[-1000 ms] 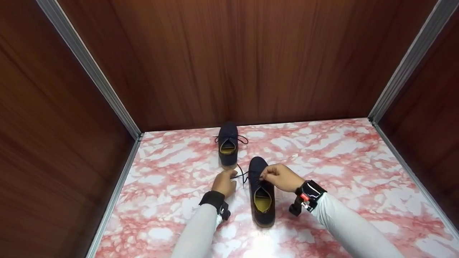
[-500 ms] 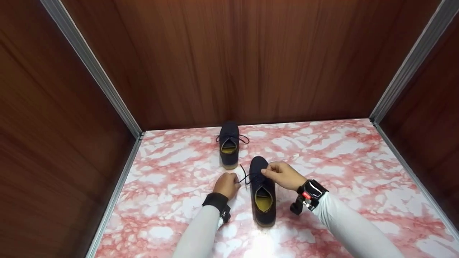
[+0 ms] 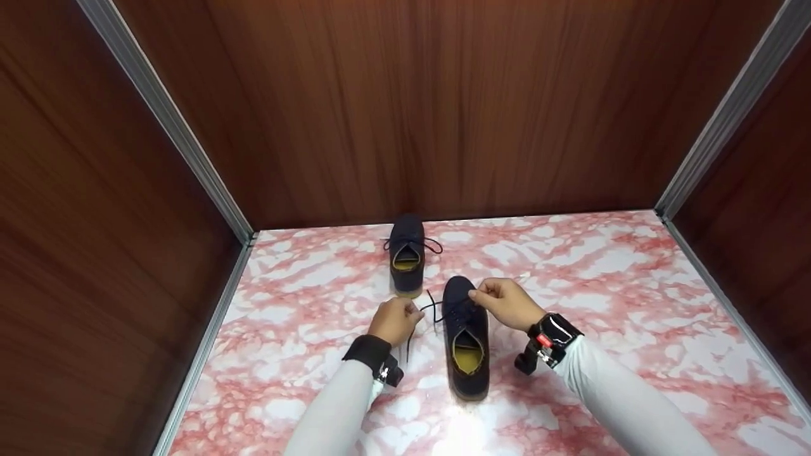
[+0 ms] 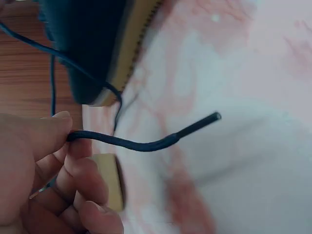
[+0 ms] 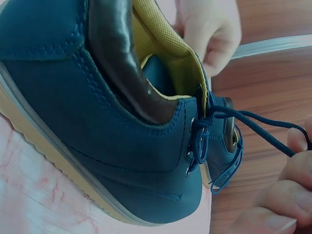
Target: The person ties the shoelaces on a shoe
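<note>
A dark blue lace-up shoe [image 3: 461, 323] with a yellow lining stands between my hands, toe pointing away. My left hand [image 3: 393, 320] is left of it and pinches a dark shoelace [image 4: 141, 145] between thumb and forefinger. The lace's tipped end sticks out past the fingers in the left wrist view. Over the right side of the lacing, my right hand [image 3: 507, 304] pinches the lace; two strands [image 5: 265, 136] run taut from the shoe's knot to its fingers in the right wrist view. Those fingertips are partly cut off at the frame edge.
A matching shoe [image 3: 407, 278] with a tied bow stands farther back, near the brown wood-look rear wall [image 3: 405, 114]. Similar side walls with grey metal corner strips enclose the red-and-white marbled surface [image 3: 589, 266].
My right hand has shifted slightly right and away, drawing the lace. The left hand has moved slightly; the lace end now hangs below it. Both shoes stay in place.
</note>
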Tool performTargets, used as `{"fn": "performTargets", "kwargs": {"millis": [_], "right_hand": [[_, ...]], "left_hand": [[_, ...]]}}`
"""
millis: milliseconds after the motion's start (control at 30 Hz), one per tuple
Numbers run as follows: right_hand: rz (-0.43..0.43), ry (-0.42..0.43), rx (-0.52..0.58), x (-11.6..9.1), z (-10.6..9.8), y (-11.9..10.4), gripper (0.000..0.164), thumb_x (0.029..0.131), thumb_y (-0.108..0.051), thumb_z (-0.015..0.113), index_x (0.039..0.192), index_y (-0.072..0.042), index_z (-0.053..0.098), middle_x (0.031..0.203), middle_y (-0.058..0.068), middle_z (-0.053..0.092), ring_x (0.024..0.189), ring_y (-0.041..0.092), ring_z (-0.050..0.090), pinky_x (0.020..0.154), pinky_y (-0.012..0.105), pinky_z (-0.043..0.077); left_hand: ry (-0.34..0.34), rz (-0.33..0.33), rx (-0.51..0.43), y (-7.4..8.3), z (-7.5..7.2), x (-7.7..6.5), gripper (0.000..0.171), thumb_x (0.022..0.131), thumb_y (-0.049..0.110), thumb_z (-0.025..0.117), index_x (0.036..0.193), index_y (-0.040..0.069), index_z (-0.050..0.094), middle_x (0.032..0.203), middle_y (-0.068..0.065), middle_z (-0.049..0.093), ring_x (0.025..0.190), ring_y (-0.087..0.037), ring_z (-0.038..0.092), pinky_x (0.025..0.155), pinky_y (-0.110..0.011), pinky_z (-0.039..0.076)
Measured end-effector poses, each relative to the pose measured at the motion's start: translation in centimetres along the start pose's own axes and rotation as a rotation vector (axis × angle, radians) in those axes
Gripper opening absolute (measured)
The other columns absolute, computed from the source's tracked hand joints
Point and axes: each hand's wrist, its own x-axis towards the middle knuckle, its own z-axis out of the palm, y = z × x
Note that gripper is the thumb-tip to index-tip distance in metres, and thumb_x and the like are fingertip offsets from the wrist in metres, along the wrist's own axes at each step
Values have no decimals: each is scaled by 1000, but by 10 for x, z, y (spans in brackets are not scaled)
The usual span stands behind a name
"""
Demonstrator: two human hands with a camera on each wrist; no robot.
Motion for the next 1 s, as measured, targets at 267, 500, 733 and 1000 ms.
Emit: {"fn": "performTargets", "kwargs": {"millis": [267,500,733,1000], "right_hand": [[21,47,-52,2,-3,6,29,102,-26,67,86,-1,70,57,-13,42,57,6,37,56,22,31],[37,51,-69,3,-6,8,32,101,-26,67,86,2,72,55,-13,45,56,4,39,55,23,32],[25,24,-81,4,-9,4,29,102,-24,67,89,2,74,58,-12,49,58,5,41,55,23,34],[39,13,-90,4,-12,0,29,102,-25,67,91,0,75,64,-9,61,62,9,46,57,24,37]], "left_hand": [[-103,-57,-199,16,-18,-3,21,96,24,73,81,11,74,69,9,63,61,-6,55,60,-22,44],[-180,-95,-448,32,-20,-4,22,97,21,72,87,1,75,66,5,66,54,-6,57,48,-17,41],[-213,-163,-654,43,-15,-7,17,95,16,73,91,0,72,69,1,72,52,-4,54,46,-15,37],[-229,-214,-748,49,-4,-11,9,95,14,73,92,7,67,73,-2,76,52,-4,53,45,-15,36]]}}
